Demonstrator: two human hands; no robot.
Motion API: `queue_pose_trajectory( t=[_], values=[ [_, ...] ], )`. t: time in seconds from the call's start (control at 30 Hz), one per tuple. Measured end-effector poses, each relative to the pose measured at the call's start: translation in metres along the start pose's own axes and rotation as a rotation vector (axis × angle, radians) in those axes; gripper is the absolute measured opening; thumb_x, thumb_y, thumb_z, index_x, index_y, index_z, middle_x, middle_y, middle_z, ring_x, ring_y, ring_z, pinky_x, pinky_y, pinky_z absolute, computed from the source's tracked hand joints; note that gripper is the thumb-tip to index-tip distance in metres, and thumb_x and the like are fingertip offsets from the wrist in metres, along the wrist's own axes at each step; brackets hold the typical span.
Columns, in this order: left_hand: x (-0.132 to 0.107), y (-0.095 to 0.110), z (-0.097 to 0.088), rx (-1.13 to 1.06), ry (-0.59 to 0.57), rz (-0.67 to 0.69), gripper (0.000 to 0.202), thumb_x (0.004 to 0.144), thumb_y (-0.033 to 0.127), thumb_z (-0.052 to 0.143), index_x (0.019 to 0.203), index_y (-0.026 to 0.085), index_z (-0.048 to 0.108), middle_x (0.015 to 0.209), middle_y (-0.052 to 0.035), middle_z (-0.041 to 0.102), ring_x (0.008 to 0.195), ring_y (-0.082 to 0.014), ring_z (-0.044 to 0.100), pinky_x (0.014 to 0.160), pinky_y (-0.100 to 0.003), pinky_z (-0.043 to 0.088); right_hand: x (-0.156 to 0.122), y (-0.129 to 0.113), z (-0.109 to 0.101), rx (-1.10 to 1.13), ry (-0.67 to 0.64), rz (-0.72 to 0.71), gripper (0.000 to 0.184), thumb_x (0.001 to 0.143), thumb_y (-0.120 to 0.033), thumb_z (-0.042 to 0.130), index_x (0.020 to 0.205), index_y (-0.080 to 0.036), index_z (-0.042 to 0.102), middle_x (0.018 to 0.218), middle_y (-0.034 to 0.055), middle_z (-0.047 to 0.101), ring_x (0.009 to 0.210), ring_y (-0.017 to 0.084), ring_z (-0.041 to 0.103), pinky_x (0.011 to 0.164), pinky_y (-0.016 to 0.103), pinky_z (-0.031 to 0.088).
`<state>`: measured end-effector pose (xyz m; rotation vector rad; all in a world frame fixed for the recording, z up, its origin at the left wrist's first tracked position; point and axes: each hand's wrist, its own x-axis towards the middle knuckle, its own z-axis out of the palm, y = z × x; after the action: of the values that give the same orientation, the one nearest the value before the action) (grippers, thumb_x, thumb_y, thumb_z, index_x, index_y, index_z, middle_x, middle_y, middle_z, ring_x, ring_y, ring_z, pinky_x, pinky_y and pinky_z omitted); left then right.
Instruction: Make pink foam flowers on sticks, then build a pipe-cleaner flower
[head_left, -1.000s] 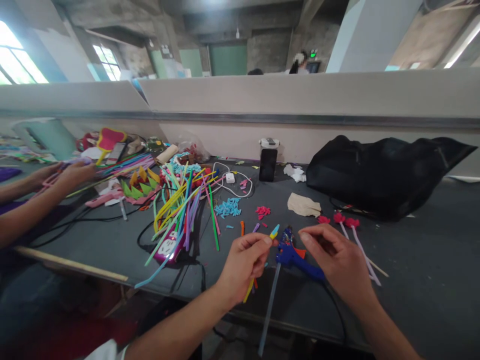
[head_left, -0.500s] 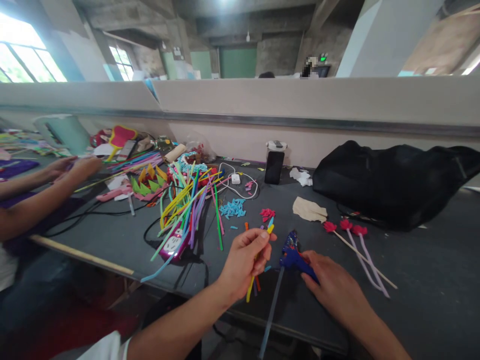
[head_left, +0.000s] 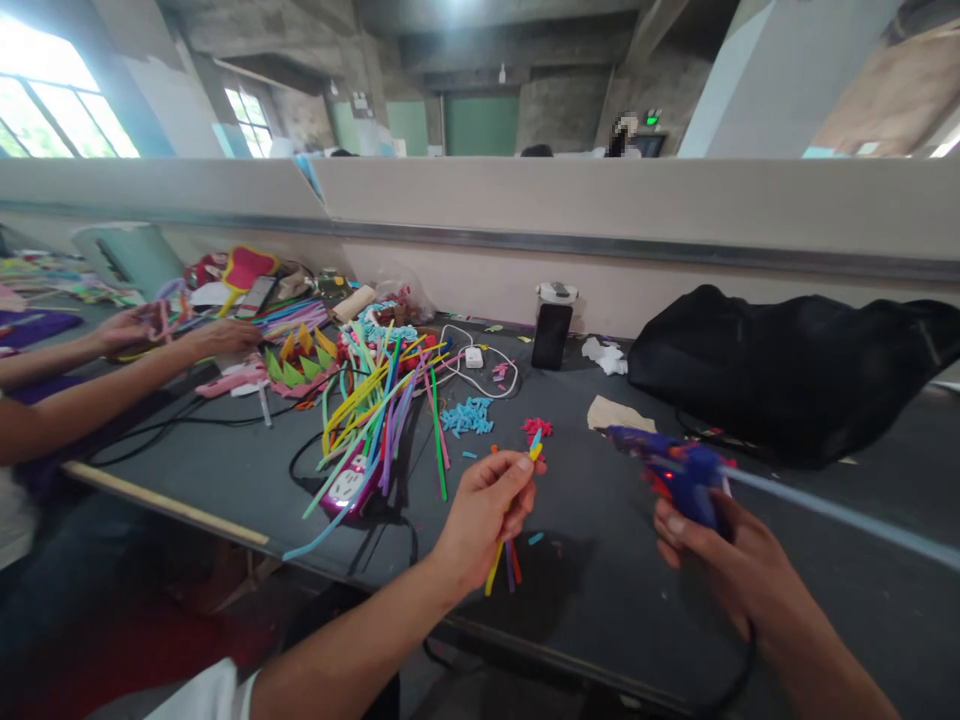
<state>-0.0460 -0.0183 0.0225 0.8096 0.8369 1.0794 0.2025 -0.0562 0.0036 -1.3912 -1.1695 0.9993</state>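
Note:
My left hand [head_left: 480, 515] is closed in a pinch on a small bundle of coloured sticks [head_left: 504, 558], yellow, purple and red, with a blue and yellow tip [head_left: 535, 446] poking out above my fingers. My right hand [head_left: 724, 555] grips a blue hot glue gun [head_left: 671, 467] raised off the table, its nozzle pointing left toward the stick tip and a pale glue stick [head_left: 840, 515] jutting out to the right. The two hands are apart over the dark table [head_left: 600, 560].
A heap of coloured sticks [head_left: 375, 400] lies over a pink power strip [head_left: 346, 488]. Blue bits [head_left: 466, 415], red bits [head_left: 537, 428], a phone [head_left: 551, 336], a white charger [head_left: 473, 357] and a black bag [head_left: 795, 360] sit farther back. Another person's hands [head_left: 180, 335] work at the left.
My right hand took hold of the glue gun lying on the table and lifted it up and to the right. My left hand kept its stick bundle almost still.

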Motion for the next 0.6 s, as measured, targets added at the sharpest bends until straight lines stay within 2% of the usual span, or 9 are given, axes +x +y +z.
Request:
queue_pose_trajectory(
  t=[0.1,0.23,0.43,0.6],
  values=[
    [0.0,-0.002,0.0,-0.003,-0.001,-0.017,0.031,0.079,0.044,0.07,0.087,0.014,0.066,0.053,0.0061,0.047,0.038,-0.0013,0.025,0.037,-0.018,0.013,-0.008,-0.009,0.007,0.265,-0.06,0.139,0.037,0.076,-0.039,0.075,0.107,-0.02,0.067,0.07,0.0002,0.057,0.058,0.013,0.051,0.052,0.026,0.045],
    [0.0,-0.003,0.0,-0.002,-0.011,-0.032,0.031,0.079,0.044,0.07,0.086,0.013,0.066,0.053,0.0062,0.047,0.038,-0.0012,0.025,0.037,-0.018,0.013,-0.015,-0.015,0.016,0.407,-0.128,0.16,0.034,0.077,-0.043,0.074,0.1,-0.018,0.07,0.07,0.0032,0.058,0.061,0.015,0.05,0.046,0.026,0.045],
    [0.0,-0.004,-0.001,0.022,-0.031,-0.041,0.03,0.08,0.043,0.069,0.085,0.013,0.066,0.052,0.0055,0.048,0.038,-0.0018,0.026,0.037,-0.019,0.012,-0.019,-0.013,0.024,0.318,-0.072,0.183,0.036,0.07,-0.047,0.079,0.092,-0.02,0.073,0.09,0.0087,0.071,0.061,0.015,0.056,0.047,0.026,0.047],
    [-0.001,-0.006,0.0,0.051,-0.034,-0.029,0.03,0.08,0.044,0.069,0.083,0.014,0.066,0.051,0.0057,0.047,0.038,-0.0021,0.027,0.037,-0.019,0.012,-0.023,-0.01,0.025,0.208,-0.063,0.163,0.04,0.072,-0.051,0.076,0.098,-0.022,0.074,0.097,0.0097,0.073,0.08,0.022,0.066,0.057,0.026,0.053]
  ],
)
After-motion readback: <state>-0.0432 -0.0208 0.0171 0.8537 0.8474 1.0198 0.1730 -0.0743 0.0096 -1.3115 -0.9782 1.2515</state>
